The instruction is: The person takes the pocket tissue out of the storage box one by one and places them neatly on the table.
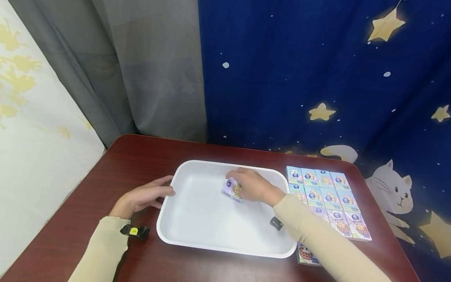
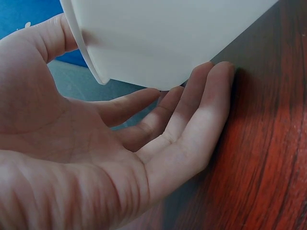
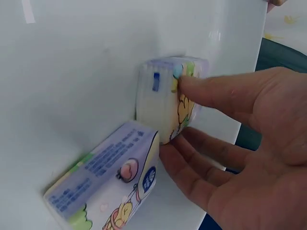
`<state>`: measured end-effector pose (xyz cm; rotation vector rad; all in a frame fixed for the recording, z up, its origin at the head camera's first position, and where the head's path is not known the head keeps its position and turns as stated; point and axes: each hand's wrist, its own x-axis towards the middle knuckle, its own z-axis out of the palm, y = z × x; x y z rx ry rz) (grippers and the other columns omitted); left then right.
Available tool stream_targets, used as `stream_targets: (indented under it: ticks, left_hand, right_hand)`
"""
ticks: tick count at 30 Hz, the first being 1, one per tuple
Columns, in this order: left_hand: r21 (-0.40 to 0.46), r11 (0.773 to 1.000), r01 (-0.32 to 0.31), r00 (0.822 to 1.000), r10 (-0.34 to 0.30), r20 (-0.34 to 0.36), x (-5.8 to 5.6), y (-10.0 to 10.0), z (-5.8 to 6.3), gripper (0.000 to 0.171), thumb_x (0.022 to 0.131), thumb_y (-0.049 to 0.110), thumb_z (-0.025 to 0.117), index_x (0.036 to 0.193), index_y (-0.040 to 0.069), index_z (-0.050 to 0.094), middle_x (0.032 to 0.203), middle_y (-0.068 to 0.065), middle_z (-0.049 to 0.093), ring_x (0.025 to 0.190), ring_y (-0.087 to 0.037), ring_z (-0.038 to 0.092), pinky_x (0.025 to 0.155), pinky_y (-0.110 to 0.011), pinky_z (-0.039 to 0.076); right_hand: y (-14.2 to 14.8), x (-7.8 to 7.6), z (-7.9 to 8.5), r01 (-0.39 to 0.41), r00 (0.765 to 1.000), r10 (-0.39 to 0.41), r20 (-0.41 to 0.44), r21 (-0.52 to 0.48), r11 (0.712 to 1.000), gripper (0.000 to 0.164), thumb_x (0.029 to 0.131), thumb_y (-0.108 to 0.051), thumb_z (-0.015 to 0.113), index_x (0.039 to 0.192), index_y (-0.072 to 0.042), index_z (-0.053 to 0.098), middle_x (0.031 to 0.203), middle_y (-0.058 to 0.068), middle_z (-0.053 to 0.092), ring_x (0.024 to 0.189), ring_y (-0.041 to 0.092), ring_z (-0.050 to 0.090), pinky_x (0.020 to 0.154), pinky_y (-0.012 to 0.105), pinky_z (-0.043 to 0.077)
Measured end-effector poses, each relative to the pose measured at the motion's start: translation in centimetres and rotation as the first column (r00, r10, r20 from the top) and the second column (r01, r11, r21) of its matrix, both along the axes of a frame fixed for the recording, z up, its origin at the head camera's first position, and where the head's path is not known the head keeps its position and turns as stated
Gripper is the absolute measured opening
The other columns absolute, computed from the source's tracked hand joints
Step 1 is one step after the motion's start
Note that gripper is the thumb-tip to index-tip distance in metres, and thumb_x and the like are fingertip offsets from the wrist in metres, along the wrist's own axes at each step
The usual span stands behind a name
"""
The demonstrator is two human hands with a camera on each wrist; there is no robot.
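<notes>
A white plastic tray (image 1: 204,219) lies on the table. My left hand (image 1: 146,194) holds its left side, the thumb over the rim and the fingers against the outer wall, as the left wrist view shows. Inside the tray, my right hand (image 1: 251,185) pinches a small lilac tissue pack (image 3: 160,100) between thumb and fingers. The right wrist view shows a second tissue pack (image 3: 105,177) right beside it, with blue print and a cartoon duck. In the head view the right hand partly hides the packs.
Right of the tray, several tissue packs (image 1: 331,199) lie in rows, blue ones farther back and pink-lilac ones nearer. My right sleeve (image 1: 317,231) covers part of them. One more pack (image 1: 305,255) shows by the tray's near right corner. Curtains hang behind the dark red table (image 1: 148,156).
</notes>
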<state>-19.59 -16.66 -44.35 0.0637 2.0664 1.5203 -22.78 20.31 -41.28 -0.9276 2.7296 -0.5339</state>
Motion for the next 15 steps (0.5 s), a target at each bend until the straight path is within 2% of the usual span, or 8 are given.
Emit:
stream_targets:
  ticks: [2,6,9,14,15]
  left_hand:
    - [0.001,1.000,0.001,1.000,-0.001,0.000,0.0,0.0,0.0,0.081,0.099,0.022,0.066,0.170,0.004,0.029,0.135,-0.019,0.067,0.109,-0.033,0.072,0.093,-0.054,0.062]
    - [0.003,1.000,0.000,1.000,0.000,0.001,-0.1,0.0,0.0,0.082,0.100,0.022,0.066,0.170,0.005,0.029,0.136,-0.019,0.067,0.110,-0.033,0.072,0.094,-0.054,0.062]
    - [0.004,1.000,0.003,1.000,-0.003,0.002,-0.1,-0.1,0.1,0.082,0.100,0.022,0.066,0.170,0.004,0.028,0.136,-0.019,0.066,0.110,-0.033,0.072,0.094,-0.055,0.062]
    - [0.003,1.000,0.008,1.000,-0.008,-0.001,0.0,-0.1,0.2,0.081,0.100,0.022,0.065,0.170,0.003,0.028,0.137,-0.020,0.066,0.111,-0.033,0.072,0.095,-0.055,0.062]
    - [0.003,1.000,0.006,1.000,-0.006,0.001,0.0,-0.1,0.2,0.081,0.100,0.022,0.065,0.170,0.003,0.029,0.137,-0.021,0.066,0.111,-0.033,0.072,0.095,-0.055,0.062]
  right_hand:
    - [0.1,-0.4,-0.6,-0.003,1.000,0.003,0.011,-0.001,1.000,0.065,0.091,0.003,0.083,0.151,-0.013,0.064,0.152,0.017,0.063,0.133,0.034,0.063,0.115,0.053,0.050]
    - [0.4,-1.3,-2.5,-0.015,1.000,0.015,-0.006,-0.005,1.000,0.072,0.086,-0.003,0.088,0.151,-0.018,0.063,0.147,0.014,0.067,0.124,0.031,0.064,0.112,0.053,0.052]
    - [0.6,-1.6,-3.4,-0.022,1.000,0.022,-0.019,-0.009,1.000,0.072,0.083,-0.007,0.092,0.149,-0.020,0.064,0.141,0.011,0.070,0.117,0.029,0.065,0.107,0.051,0.055]
    - [0.4,-0.6,-2.1,-0.012,1.000,0.012,0.011,-0.007,1.000,0.067,0.084,-0.006,0.092,0.143,-0.022,0.067,0.135,0.010,0.072,0.113,0.028,0.065,0.101,0.049,0.056]
    - [0.3,-0.2,-1.4,-0.001,1.000,0.001,0.030,-0.003,1.000,0.065,0.085,-0.005,0.091,0.143,-0.022,0.067,0.135,0.010,0.072,0.113,0.028,0.064,0.102,0.049,0.056]
